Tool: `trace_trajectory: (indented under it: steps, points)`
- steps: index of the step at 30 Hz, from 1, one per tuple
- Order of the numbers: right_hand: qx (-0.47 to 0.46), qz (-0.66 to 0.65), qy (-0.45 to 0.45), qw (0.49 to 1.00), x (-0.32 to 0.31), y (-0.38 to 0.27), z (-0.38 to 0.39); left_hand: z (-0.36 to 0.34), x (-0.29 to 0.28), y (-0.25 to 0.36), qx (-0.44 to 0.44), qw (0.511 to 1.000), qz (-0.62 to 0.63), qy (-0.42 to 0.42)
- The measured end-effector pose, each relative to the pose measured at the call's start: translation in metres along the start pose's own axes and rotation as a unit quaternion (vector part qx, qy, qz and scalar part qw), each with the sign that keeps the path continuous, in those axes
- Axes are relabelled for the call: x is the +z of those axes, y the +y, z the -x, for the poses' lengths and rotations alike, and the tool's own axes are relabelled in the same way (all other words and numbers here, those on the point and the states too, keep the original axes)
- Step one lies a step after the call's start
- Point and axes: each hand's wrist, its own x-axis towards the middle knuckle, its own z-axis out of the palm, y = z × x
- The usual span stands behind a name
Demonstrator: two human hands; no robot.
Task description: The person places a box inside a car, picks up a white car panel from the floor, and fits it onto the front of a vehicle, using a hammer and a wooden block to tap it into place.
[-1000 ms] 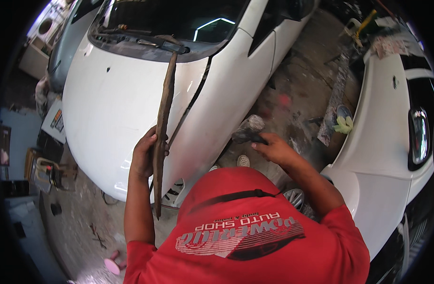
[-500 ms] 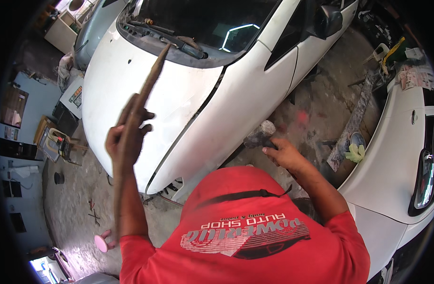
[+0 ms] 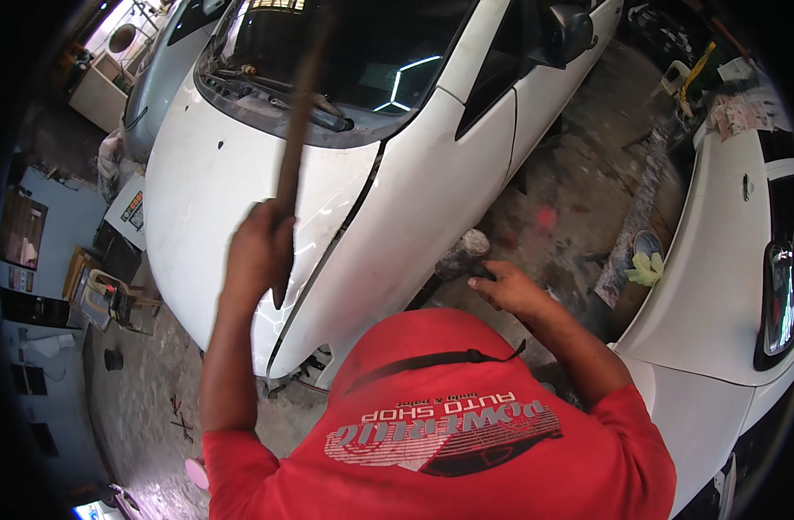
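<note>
My left hand [image 3: 257, 251] is closed around a long, dark wooden stick [image 3: 300, 121]. The stick stands nearly upright in the view, its upper end blurred across the windshield and its narrow lower end over the front of the hood. I cannot tell whether it touches the hood. In my right hand [image 3: 514, 290] is a mallet [image 3: 463, 253] with a dark, worn head and a pale face, beside the fender. The white car's hood [image 3: 215, 191] lies beneath my left hand, and its white fender [image 3: 414, 208] is between my two hands. A dark gap separates hood and fender.
A second white car [image 3: 700, 295] stands close on my right. Beyond the mallet, a long, paint-stained plank [image 3: 633, 225] and a yellow-green cloth [image 3: 646, 269] are near the floor. On the left are a chair [image 3: 111, 295], a small dark can [image 3: 113, 359] and a pink round thing [image 3: 196, 473].
My left hand has shifted right and turned the stick more upright, its lower end now showing over the hood. My right hand still holds the mallet near the fender. The view has shifted slightly.
</note>
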Motion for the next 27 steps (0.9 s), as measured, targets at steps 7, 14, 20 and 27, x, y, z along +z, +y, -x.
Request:
trace_trajectory:
  steps: [7,14,20,27]
  points:
    - [0.000,0.036,0.036,0.999,0.004,0.002,0.008,-0.033,0.098,0.007,0.011,0.995,-0.098,-0.021]
    - [0.030,0.046,0.045,0.997,0.012,0.012,0.015,-0.019,0.120,-0.015,0.066,0.995,-0.048,0.052]
    - [0.045,0.041,0.047,0.997,0.015,0.013,0.019,-0.013,0.074,-0.019,0.047,0.997,0.046,0.044]
    - [0.034,0.057,0.053,0.996,0.014,0.015,0.020,-0.028,-0.051,-0.023,0.090,0.979,-0.084,0.162]
